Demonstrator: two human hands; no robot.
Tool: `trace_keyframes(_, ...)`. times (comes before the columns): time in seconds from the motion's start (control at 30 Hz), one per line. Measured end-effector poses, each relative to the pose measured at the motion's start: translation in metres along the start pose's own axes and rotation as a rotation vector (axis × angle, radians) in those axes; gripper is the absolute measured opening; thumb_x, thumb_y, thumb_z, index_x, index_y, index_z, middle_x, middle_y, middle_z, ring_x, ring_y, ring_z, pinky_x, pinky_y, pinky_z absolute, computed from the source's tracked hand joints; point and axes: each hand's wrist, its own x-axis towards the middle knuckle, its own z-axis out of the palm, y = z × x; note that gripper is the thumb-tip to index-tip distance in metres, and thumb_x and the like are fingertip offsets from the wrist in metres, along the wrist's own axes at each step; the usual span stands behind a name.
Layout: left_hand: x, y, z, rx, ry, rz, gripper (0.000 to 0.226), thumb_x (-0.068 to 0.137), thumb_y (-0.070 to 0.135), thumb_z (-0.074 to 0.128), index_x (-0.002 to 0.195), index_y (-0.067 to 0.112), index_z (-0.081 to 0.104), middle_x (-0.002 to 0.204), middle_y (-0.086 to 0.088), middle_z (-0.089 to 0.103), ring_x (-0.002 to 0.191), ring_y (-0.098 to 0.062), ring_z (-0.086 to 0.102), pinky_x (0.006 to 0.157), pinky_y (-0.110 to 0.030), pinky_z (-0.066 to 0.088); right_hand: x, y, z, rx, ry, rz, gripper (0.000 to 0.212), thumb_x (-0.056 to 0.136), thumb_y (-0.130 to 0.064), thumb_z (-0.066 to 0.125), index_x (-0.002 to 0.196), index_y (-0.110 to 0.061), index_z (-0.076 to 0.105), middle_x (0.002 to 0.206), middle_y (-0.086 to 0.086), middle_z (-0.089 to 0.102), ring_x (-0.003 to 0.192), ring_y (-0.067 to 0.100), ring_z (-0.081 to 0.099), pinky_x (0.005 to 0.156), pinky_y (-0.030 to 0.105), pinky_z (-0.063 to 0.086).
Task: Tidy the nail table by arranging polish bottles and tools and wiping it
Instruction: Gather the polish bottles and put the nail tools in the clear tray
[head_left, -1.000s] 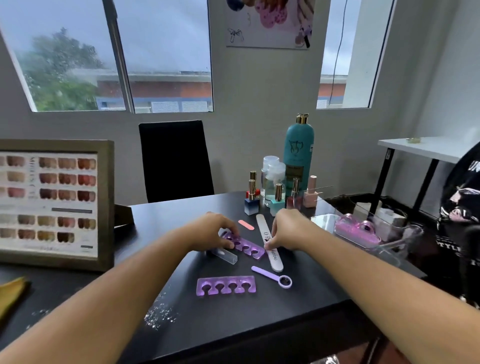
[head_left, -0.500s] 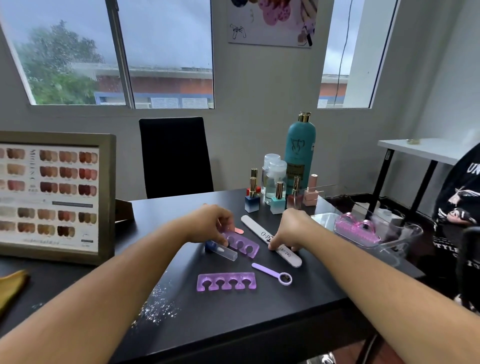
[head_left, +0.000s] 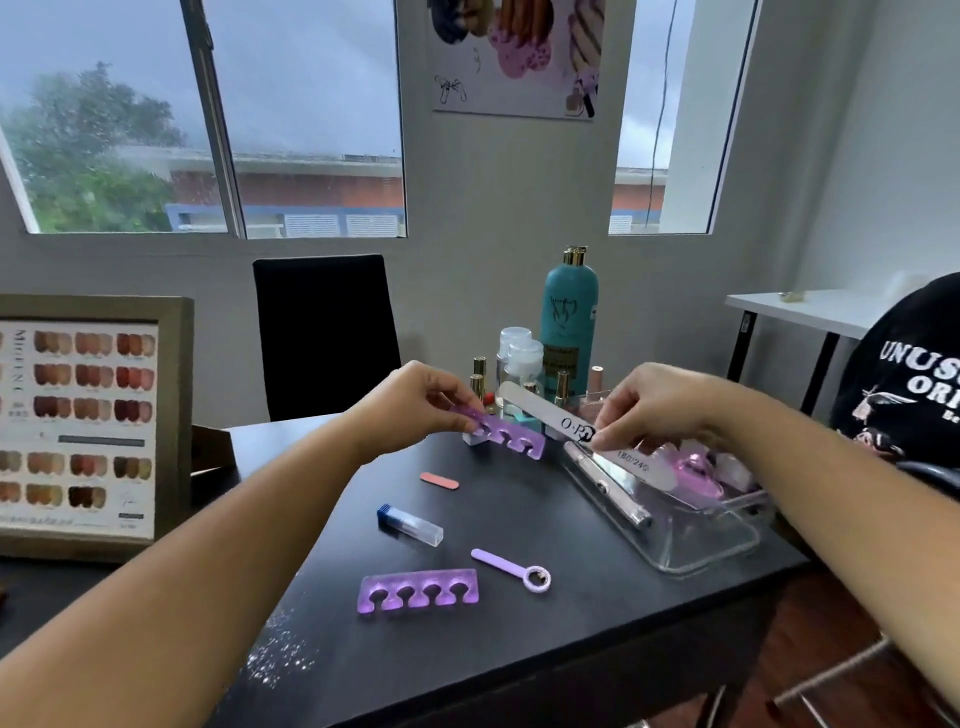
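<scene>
My left hand (head_left: 415, 402) pinches one end of a purple toe separator (head_left: 511, 440) and holds it in the air above the black table (head_left: 519, 649). My right hand (head_left: 654, 405) pinches a long grey nail file (head_left: 545, 408) near its middle, lifted over the clear tray (head_left: 701, 540) at the right. On the table lie a second purple toe separator (head_left: 418, 590), a lilac round-ended tool (head_left: 511, 569), a clear tube with a blue cap (head_left: 410, 525) and a small pink file (head_left: 439, 481). Polish bottles (head_left: 561, 387) stand behind my hands, partly hidden.
A tall teal bottle (head_left: 570, 317) and clear bottles (head_left: 519, 358) stand at the back. A framed nail colour chart (head_left: 93, 426) stands at the left. Glitter (head_left: 280, 654) is spilled near the front edge. A black chair (head_left: 324, 332) is behind the table; a person in a black shirt (head_left: 914, 374) sits at the right.
Both hands rose from the table: the left lifted a purple toe separator, the right lifted the long nail file toward the clear tray. The clear tube and pink file now lie uncovered.
</scene>
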Motion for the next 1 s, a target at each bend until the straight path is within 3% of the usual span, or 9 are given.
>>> trace_keyframes(0.2, 0.04, 0.026, 0.037, -0.148, -0.038, 0.062, 0.019, 0.072, 0.006, 0.077, 0.076, 0.024, 0.072, 0.063, 0.018, 0.069, 0.06, 0.007, 0.06, 0.063, -0.005, 0.043, -0.004, 0.047, -0.036, 0.047, 0.109, 0.098, 0.007, 0.071, -0.014, 0.081, 0.071, -0.01, 0.075, 0.068, 0.01, 0.07, 0.062, 0.02, 0.061, 0.062, 0.032, 0.052)
trace_keyframes(0.37, 0.065, 0.034, 0.078, -0.1, -0.148, 0.068, 0.025, 0.071, 0.012, 0.078, 0.072, 0.036, 0.07, 0.066, 0.02, 0.067, 0.066, 0.006, 0.06, 0.071, -0.012, 0.045, 0.002, 0.065, -0.026, 0.003, 0.127, 0.112, 0.01, 0.069, -0.015, 0.083, 0.067, -0.012, 0.074, 0.052, -0.004, 0.066, 0.045, 0.004, 0.055, 0.044, 0.016, 0.044)
trace_keyframes(0.53, 0.074, 0.034, 0.095, -0.024, -0.209, 0.105, 0.019, 0.072, 0.018, 0.079, 0.081, 0.034, 0.072, 0.072, 0.022, 0.066, 0.067, 0.013, 0.058, 0.066, -0.005, 0.043, 0.005, 0.073, -0.021, -0.031, 0.105, 0.105, 0.01, 0.068, -0.013, 0.083, 0.073, -0.008, 0.076, 0.052, -0.005, 0.067, 0.045, 0.001, 0.056, 0.05, 0.019, 0.05)
trace_keyframes(0.6, 0.076, 0.034, 0.098, 0.024, -0.2, 0.118, 0.023, 0.071, 0.022, 0.079, 0.091, 0.032, 0.071, 0.081, 0.023, 0.065, 0.072, 0.012, 0.057, 0.067, -0.002, 0.04, 0.003, 0.074, -0.024, -0.035, 0.13, 0.09, 0.012, 0.068, -0.012, 0.083, 0.077, -0.007, 0.077, 0.062, 0.002, 0.071, 0.052, 0.007, 0.061, 0.053, 0.02, 0.053)
trace_keyframes(0.67, 0.076, 0.035, 0.098, 0.043, -0.168, 0.126, 0.029, 0.071, 0.023, 0.079, 0.097, 0.033, 0.07, 0.089, 0.025, 0.064, 0.082, 0.01, 0.057, 0.071, -0.003, 0.038, 0.001, 0.074, -0.027, -0.067, 0.18, 0.062, 0.011, 0.069, -0.012, 0.083, 0.078, -0.01, 0.077, 0.067, 0.004, 0.072, 0.053, 0.007, 0.062, 0.048, 0.013, 0.046)
trace_keyframes(0.77, 0.072, 0.035, 0.092, 0.021, -0.094, 0.136, 0.03, 0.071, 0.019, 0.079, 0.092, 0.038, 0.069, 0.089, 0.024, 0.066, 0.078, 0.016, 0.056, 0.067, 0.001, 0.038, -0.001, 0.069, -0.028, -0.081, 0.227, 0.026, 0.009, 0.07, -0.013, 0.082, 0.077, -0.012, 0.077, 0.062, 0.001, 0.07, 0.051, 0.006, 0.06, 0.04, 0.009, 0.04)
trace_keyframes(0.93, 0.055, 0.029, 0.068, 0.059, -0.003, 0.111, 0.026, 0.07, 0.019, 0.08, 0.09, 0.032, 0.072, 0.086, 0.021, 0.068, 0.068, 0.017, 0.054, 0.065, 0.002, 0.037, -0.005, 0.051, -0.014, -0.036, 0.248, -0.093, 0.006, 0.073, -0.011, 0.079, 0.078, -0.01, 0.076, 0.066, 0.003, 0.071, 0.058, 0.013, 0.063, 0.061, 0.025, 0.058)
trace_keyframes(1.0, 0.044, 0.023, 0.053, 0.054, 0.024, 0.08, 0.024, 0.07, 0.018, 0.079, 0.089, 0.031, 0.072, 0.085, 0.021, 0.068, 0.069, 0.015, 0.055, 0.067, -0.001, 0.039, -0.007, 0.038, -0.004, 0.003, 0.244, -0.165, 0.005, 0.073, -0.013, 0.079, 0.077, -0.012, 0.076, 0.066, 0.001, 0.071, 0.058, 0.01, 0.064, 0.061, 0.022, 0.056)
